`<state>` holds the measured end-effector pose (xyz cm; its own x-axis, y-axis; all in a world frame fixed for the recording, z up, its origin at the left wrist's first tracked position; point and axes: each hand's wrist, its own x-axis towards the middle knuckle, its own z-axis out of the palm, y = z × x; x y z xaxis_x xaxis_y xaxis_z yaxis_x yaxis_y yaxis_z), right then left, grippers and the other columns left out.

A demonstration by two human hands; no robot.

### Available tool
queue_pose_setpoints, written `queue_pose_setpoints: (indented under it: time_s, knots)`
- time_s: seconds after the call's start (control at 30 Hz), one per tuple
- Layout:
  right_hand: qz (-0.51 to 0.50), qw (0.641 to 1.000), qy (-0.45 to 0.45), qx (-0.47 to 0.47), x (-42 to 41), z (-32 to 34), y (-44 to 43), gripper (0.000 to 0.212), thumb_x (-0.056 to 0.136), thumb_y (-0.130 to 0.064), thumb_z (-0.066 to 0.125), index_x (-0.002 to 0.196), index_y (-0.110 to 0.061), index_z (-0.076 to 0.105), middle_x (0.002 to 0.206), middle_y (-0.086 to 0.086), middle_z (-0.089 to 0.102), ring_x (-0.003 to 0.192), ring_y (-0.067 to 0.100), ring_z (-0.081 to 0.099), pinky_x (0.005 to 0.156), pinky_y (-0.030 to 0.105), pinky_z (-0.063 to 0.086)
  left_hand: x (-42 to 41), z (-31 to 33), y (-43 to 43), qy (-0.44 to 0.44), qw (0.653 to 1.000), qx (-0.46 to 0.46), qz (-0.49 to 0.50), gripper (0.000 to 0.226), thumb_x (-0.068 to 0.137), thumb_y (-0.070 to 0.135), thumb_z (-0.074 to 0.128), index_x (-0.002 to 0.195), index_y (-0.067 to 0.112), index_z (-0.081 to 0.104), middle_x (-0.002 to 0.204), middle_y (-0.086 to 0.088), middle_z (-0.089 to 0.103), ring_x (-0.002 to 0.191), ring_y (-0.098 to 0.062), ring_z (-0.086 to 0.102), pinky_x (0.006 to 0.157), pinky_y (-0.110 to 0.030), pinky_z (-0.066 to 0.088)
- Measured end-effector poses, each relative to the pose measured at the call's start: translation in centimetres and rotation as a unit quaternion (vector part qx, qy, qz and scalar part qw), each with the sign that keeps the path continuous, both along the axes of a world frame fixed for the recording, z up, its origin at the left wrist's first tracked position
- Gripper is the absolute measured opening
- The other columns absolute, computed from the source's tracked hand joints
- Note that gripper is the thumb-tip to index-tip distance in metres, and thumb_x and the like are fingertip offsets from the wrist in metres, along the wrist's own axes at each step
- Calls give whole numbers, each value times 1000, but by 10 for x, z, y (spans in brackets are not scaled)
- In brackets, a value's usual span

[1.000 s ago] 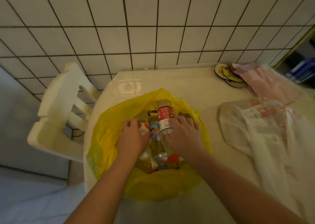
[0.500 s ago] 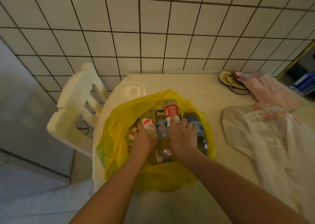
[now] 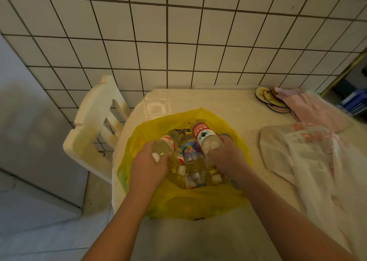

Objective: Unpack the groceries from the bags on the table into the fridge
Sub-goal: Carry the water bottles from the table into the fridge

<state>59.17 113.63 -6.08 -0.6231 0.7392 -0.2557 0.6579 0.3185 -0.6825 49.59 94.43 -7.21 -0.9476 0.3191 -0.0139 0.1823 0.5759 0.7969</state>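
Note:
An open yellow plastic bag (image 3: 198,201) lies on the table (image 3: 228,106) and holds several clear plastic bottles. My left hand (image 3: 149,167) grips a bottle with a red-and-white label (image 3: 164,147), white cap toward me. My right hand (image 3: 226,161) grips a taller bottle with a red label (image 3: 204,135), lifted above the others. Between them lies a bottle with a blue patterned label (image 3: 189,149). More bottles (image 3: 195,178) rest lower in the bag.
A white plastic bag (image 3: 317,161) lies crumpled at the right. A pink cloth (image 3: 311,108) and round coasters (image 3: 268,98) sit at the table's back right. A white chair (image 3: 95,127) stands left of the table against the tiled wall. A grey appliance (image 3: 29,131) is at far left.
Both hands have closed round bottles and raised them from the pile; the left bottle now points its cap toward me. The camera has moved closer and shifted left.

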Motion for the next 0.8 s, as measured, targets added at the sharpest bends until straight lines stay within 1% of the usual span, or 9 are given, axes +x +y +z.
queue_pose_setpoints:
  time_s: [0.13,0.2,0.23,0.3,0.33,0.4,0.53,0.67,0.8]
  knots:
    - [-34,996,84,26,16,23,15,56,77,-46,65,128,-27,57,103,1,67,85,28,70,75,50,60,-4,18,0,96,992,73,23,26,88,37,73,105,23,61,86,8,64,78,-19,60,62,-33,44]
    - [-53,988,141,18,18,34,19,46,74,-50,66,116,-31,60,94,-2,63,81,27,70,69,47,61,-4,29,8,123,987,99,15,23,90,39,71,103,23,61,75,12,57,67,-11,53,56,-31,37]
    - [-62,983,172,27,19,41,19,37,77,-48,67,109,-30,60,90,-3,62,79,25,69,67,42,60,-3,34,12,127,985,113,11,23,90,40,70,105,23,62,72,13,55,64,-6,50,55,-29,33]
    - [-73,970,222,70,22,57,18,24,84,-41,71,97,-26,57,83,-6,59,74,12,60,60,18,49,-1,43,16,140,980,142,1,23,92,40,67,109,24,64,68,12,52,60,-4,47,54,-25,30]
    - [-72,963,245,87,23,67,17,23,86,-40,72,95,-24,57,82,-8,58,71,6,55,56,11,41,0,48,17,152,976,153,-7,26,93,41,66,112,24,65,68,13,51,60,-5,45,55,-25,30]
    - [-63,949,295,91,29,83,13,22,87,-40,73,96,-25,60,82,-11,59,70,3,51,58,12,37,7,61,16,171,971,164,-27,30,94,44,64,117,25,65,75,18,52,72,-7,47,60,-27,35]
    - [-28,924,372,89,48,107,3,11,91,-37,69,96,-30,61,81,-15,59,72,-2,50,62,7,38,28,85,9,167,963,206,-51,36,90,54,56,117,32,62,106,23,60,109,-12,54,90,-37,50]
    - [-3,901,431,36,75,125,-14,2,97,-31,61,96,-32,62,89,-10,64,83,1,60,70,9,46,61,99,-4,113,938,311,-107,34,91,43,60,116,20,62,109,1,67,106,-19,63,93,-50,53]
    - [29,880,469,-70,110,130,-38,11,102,-24,54,94,-25,62,88,-1,68,86,13,70,76,30,59,105,102,-21,101,921,363,-96,32,89,40,61,109,15,64,100,-5,68,96,-20,64,86,-43,54]
